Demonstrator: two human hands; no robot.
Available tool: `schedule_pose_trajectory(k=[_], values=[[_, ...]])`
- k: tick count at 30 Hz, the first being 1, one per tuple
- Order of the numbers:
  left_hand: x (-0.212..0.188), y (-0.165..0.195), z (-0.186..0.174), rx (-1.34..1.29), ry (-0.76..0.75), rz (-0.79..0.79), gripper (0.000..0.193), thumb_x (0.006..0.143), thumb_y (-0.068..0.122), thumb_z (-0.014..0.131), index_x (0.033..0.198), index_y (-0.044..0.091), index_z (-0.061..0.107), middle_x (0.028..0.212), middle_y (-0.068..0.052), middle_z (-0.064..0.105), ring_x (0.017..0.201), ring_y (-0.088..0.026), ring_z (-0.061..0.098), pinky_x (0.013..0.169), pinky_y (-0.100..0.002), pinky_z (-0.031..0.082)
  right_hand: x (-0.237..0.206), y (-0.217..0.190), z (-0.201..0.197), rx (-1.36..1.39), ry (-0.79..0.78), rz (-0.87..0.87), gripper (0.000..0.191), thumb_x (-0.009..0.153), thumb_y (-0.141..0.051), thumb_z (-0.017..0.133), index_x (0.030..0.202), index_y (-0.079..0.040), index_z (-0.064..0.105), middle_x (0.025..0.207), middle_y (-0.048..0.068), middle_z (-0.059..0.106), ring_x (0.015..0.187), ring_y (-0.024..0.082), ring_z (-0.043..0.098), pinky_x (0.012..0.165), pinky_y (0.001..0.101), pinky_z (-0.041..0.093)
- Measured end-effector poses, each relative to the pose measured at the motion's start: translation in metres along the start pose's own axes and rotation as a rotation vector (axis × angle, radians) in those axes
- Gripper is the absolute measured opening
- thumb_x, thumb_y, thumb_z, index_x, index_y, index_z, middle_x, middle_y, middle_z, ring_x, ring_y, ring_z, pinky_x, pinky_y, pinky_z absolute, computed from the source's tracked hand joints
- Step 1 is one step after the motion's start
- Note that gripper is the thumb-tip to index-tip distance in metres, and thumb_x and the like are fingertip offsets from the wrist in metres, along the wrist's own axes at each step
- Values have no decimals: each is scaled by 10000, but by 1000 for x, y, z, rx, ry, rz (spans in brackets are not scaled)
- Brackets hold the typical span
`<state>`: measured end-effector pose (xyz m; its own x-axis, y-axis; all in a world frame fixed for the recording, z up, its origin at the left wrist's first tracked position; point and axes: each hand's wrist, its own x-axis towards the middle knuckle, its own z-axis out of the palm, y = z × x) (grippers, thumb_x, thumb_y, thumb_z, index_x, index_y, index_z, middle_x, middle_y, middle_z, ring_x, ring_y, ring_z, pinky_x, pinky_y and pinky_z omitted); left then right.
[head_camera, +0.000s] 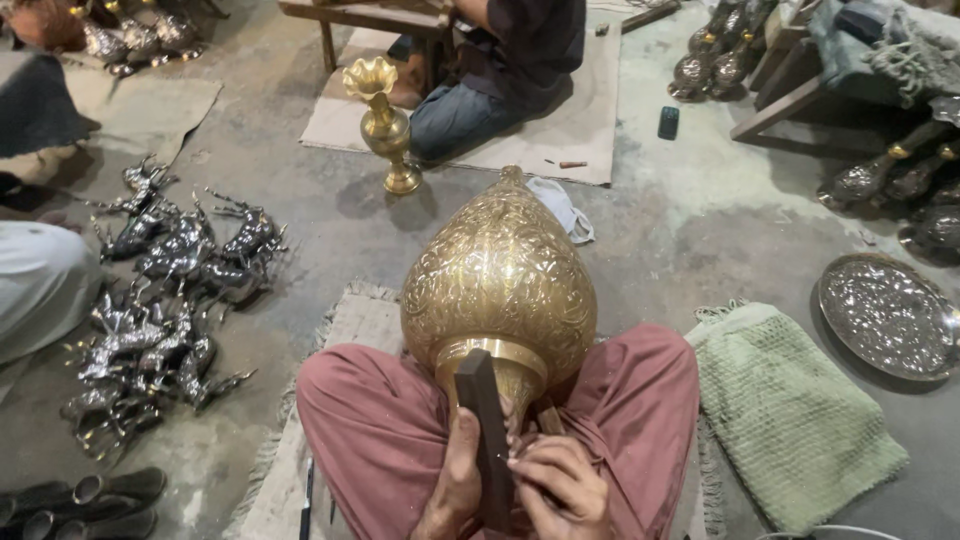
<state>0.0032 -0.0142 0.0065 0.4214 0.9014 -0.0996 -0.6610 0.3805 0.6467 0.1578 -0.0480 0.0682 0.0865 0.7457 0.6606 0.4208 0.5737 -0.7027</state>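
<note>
Directly below the viewer, the left hand (458, 470) and right hand (560, 490) both grip a dark wooden block (484, 430). Just beyond their fingers, an engraved brass vessel (500, 275) rests between crossed legs; a green cloth (790, 410) lies farther right.

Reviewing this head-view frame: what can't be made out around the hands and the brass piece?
- Tip of the dark bar: hidden behind the left hand and right hand.
- Brass vessel base: covered by bar and hands.
- Wrists: cut off by the bottom edge.
- Seated co-worker: cropped by the top edge.
</note>
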Motion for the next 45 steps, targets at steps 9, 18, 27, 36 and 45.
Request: schedule_pose_trajectory(k=[9,18,27,36,45], values=[[1,3,3,212,50,-58,587,1024,565,419,1202,28,578,914,-46,584,772,-153,553,678,-278,457,1,6,-1,-73,1,-57,322,642,31,765,958,-29,763,901,93,698,904,254,707,849,381,555],[1,-8,-4,613,45,171,566,1079,550,363,1335,66,505,1258,-20,584,1142,-124,537,947,-260,408,-2,11,-1,-31,10,117,286,731,81,763,1005,-1,761,973,102,720,953,264,714,863,360,577],[-3,-24,-27,376,234,-162,534,1004,490,441,1247,39,591,1027,-43,623,889,-161,574,787,-307,483,-5,12,0,-40,14,129,242,728,66,788,959,-2,767,939,97,720,941,257,717,852,365,583],[-4,-6,-13,82,125,-133,574,1067,538,403,1260,21,560,929,-99,592,791,-209,552,677,-329,444,7,0,0,-52,-21,1,280,657,57,767,929,-7,749,940,110,708,948,281,698,885,409,543],[1,-5,-19,16,26,-32,575,1054,547,408,1259,35,569,952,-58,579,833,-179,591,737,-317,498,-10,13,3,-24,-36,-32,301,666,16,784,964,-22,769,935,102,712,945,274,713,920,413,554]])
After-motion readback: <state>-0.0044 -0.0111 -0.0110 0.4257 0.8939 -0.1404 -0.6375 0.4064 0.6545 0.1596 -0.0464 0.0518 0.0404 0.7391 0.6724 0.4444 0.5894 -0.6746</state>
